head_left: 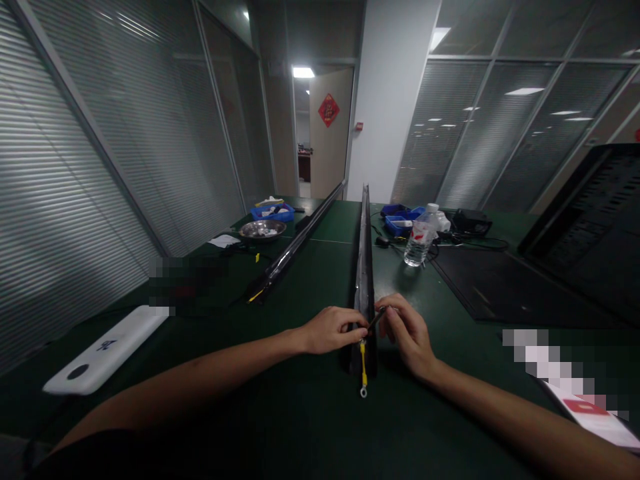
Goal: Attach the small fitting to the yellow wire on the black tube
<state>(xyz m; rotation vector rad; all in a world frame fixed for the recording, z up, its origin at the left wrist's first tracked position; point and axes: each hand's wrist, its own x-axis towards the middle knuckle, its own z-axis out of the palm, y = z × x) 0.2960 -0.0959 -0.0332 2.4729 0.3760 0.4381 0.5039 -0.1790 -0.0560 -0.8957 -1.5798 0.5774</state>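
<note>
A long black rail [365, 253] lies on the green table [310, 413], running away from me. A yellow wire with a ring terminal [363, 373] hangs out of its near end. My left hand [327, 329] pinches the rail's near end from the left, fingers closed. My right hand [407, 330] is closed on a small dark tool [376, 319], perhaps a screwdriver, whose tip touches the rail next to the wire.
A second long black rail [295, 247] lies to the left. A white flat device [103, 350] sits near left. A water bottle [419, 239], blue bins [400, 220], a metal dish [262, 230], cables and black panels [500, 283] occupy the far and right side.
</note>
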